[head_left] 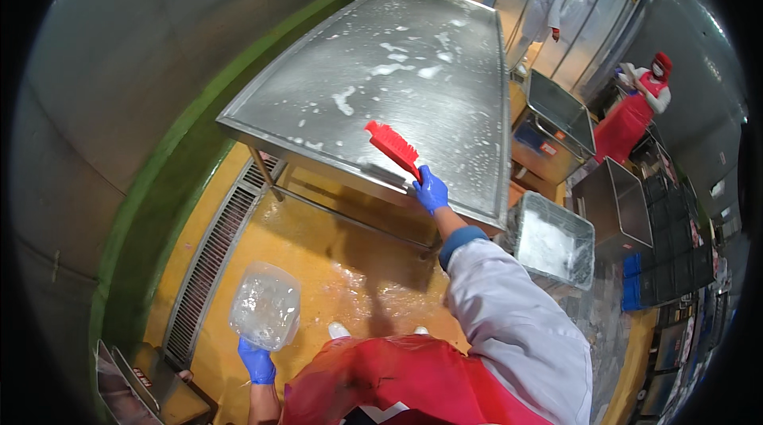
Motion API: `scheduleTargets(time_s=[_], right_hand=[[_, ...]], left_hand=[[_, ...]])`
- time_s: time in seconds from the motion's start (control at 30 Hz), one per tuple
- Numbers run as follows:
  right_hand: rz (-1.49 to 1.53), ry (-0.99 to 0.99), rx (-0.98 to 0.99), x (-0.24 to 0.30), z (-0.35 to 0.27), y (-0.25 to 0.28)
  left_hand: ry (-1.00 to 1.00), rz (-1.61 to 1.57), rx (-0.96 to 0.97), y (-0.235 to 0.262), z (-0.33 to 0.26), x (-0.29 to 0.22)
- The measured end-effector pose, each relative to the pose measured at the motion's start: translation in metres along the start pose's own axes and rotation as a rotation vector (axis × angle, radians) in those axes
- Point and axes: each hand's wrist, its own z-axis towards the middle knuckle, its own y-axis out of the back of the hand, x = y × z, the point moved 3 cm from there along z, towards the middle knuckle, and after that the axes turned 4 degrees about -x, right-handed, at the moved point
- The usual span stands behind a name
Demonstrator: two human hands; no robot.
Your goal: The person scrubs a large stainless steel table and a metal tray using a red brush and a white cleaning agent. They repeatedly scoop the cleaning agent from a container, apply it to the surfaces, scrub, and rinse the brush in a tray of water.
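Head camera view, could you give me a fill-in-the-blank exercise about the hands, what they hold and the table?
1. The right hand grips a brush coloured ____.
2. The left hand, holding a clear container, wears a glove coloured ____.
3. Foam on the metal table is coloured ____.
4. Of the two held things, the one nearer the table is the ____.

Missing words: red; blue; white; brush.

Blue gloves (431, 190), white sleeve (509, 306) and red apron (393, 373) show.

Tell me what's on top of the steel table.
White foam, in patches and specks, dots the steel table. Over its near edge, the right hand holds a red brush; what lies directly behind brush and hand is covered.
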Motion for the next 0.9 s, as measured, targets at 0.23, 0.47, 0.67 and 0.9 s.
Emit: scheduleTargets(time_s=[0.23, 0.47, 0.67, 0.9], right_hand=[[-0.176, -0.125, 0.000, 0.067, 0.068, -0.099], [-0.298, 0.019, -0.186, 0.114, 0.059, -0.127], [-0.247, 0.068, -0.258, 0.125, 0.066, -0.134], [-0.081, 0.076, -0.066, 0.259, 0.144, -0.222]], left_hand=[[-0.028, -0.010, -0.089, 0.055, 0.121, -0.031], [-0.092, 0.003, -0.079, 0.046, 0.272, -0.050], [-0.042, 0.062, -0.041, 0.036, 0.423, -0.088], [-0.080, 0.082, -0.005, -0.001, 0.600, -0.141]])
